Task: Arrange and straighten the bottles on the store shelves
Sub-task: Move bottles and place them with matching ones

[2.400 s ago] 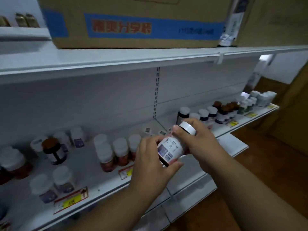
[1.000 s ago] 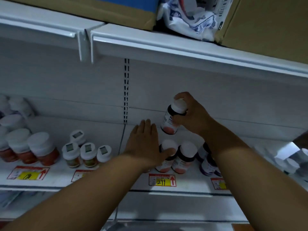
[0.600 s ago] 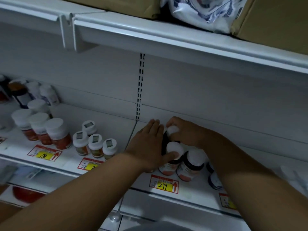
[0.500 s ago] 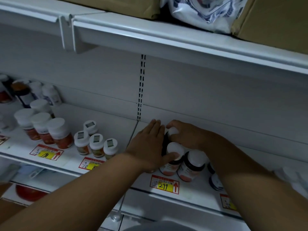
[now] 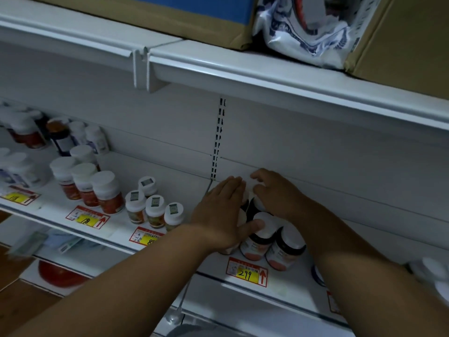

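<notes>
Set down now behind the front row — no longer lifted in the air as a second ago — the dark white-capped bottle [image 5: 255, 206], standing at the back of the white metal shelf [image 5: 211, 271], above the red-and-yellow 299 price tag [image 5: 246, 272]. Right hand [image 5: 279, 195] curled over its cap, grip closed on it. Left hand [image 5: 224, 215] flat, fingers straight, thumb pressing the cap of the front dark bottle with the orange label [image 5: 258, 242]. One cluster nearly squared, judging by this — the orange white-capped bottles [image 5: 87, 183] further left apparently untouched.
</notes>
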{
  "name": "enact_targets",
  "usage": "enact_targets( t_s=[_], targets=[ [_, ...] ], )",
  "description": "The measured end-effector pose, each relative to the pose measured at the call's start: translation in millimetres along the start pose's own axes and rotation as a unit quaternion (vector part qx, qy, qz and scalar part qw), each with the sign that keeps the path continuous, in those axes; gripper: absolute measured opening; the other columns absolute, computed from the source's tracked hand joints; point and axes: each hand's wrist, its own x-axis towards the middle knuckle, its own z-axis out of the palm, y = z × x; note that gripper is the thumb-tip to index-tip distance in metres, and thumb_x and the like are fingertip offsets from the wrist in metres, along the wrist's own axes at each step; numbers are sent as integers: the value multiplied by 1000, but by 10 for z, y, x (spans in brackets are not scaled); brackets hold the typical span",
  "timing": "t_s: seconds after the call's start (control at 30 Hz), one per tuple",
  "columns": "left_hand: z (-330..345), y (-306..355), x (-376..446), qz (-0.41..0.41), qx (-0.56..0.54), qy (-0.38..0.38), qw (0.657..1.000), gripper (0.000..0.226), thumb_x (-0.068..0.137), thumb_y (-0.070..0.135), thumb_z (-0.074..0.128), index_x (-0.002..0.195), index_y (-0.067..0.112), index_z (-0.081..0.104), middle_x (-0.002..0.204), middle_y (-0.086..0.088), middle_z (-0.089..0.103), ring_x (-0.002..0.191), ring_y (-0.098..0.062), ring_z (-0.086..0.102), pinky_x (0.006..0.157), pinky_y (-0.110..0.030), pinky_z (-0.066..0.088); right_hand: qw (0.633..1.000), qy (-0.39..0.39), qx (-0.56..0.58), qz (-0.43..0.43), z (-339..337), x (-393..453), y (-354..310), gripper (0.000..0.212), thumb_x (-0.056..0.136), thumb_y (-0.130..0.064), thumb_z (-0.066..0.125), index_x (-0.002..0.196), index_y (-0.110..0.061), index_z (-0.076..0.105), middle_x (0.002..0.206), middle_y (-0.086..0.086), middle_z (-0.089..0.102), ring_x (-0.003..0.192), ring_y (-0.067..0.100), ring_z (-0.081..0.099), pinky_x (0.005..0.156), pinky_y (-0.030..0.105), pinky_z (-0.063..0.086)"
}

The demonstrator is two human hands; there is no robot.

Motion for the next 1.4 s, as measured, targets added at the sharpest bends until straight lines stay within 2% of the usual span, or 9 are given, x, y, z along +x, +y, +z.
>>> enact_targets(
  t_s=[0.13,0.27,0.5,0.7,0.93,1.03,1.17,1.3,1.4],
  targets=[
    [-233,-232,-270,-8,-33,79,996,90,83,73,29,151,14,29,156,-4,30,142,-21,25,111,-26,14,996,75,18,-53,64,-38,-387,35,100,-20,43,134,-17,46,138,8,46,123,19,45,96,24,34],
    [-520,-765,-650,-22,-37,154,987,56,90,51,44,124,9,62,122,-11,63,110,-31,59,94,-35,46,989,100,45,-96,319,-36,-1055,30,98,-20,47,127,-19,53,129,2,51,115,11,47,90,18,32],
    [-1273,-2118,-1697,-108,14,191,976,32,93,30,51,122,17,58,110,-5,60,101,-27,55,82,-36,45,983,91,85,-131,1277,219,-2694,24,90,-26,55,114,-28,59,111,-5,56,92,13,56,78,23,42],
    [-1687,-2869,-2229,-154,8,193,969,35,97,29,52,131,21,52,124,-2,56,114,-23,50,93,-40,44,980,86,129,-124,1867,438,-3565,19,88,-30,56,106,-28,62,102,-4,63,87,13,60,77,27,49],
    [-1800,-3513,-2130,-179,-21,200,963,36,97,32,49,132,23,50,125,2,55,115,-19,48,93,-33,41,987,103,68,-101,2000,1111,-3906,10,89,-27,57,95,-21,63,100,-2,61,88,15,58,74,27,44],
    [-1837,-3811,-2037,-191,-22,199,961,36,96,32,50,131,24,51,123,1,56,114,-20,49,93,-35,43,988,101,14,-114,2045,1608,-3976,22,91,-28,58,108,-15,61,103,1,56,87,14,52,72,25,37],
    [-1952,-4213,-1858,-209,0,173,962,41,94,36,52,133,22,52,128,-3,56,117,-22,50,97,-37,44,994,13,-104,-31,2102,2392,-3993,41,90,-32,58,124,-11,53,123,13,52,103,29,56,78,29,42],
    [-1944,-4497,-1706,-197,10,150,969,47,84,43,54,124,20,59,119,-6,61,105,-30,57,84,-44,51,971,-19,-236,-15,2221,2822,-4023,28,82,-21,65,105,-6,59,114,16,59,98,31,59,70,28,43],
    [-1826,-4666,-1676,-163,24,108,980,58,77,52,52,122,17,62,113,-6,63,99,-31,60,80,-43,53,965,20,-261,-12,2324,2957,-4016,26,80,-17,68,101,-5,60,111,14,56,97,31,59,72,31,46]
  ],
)
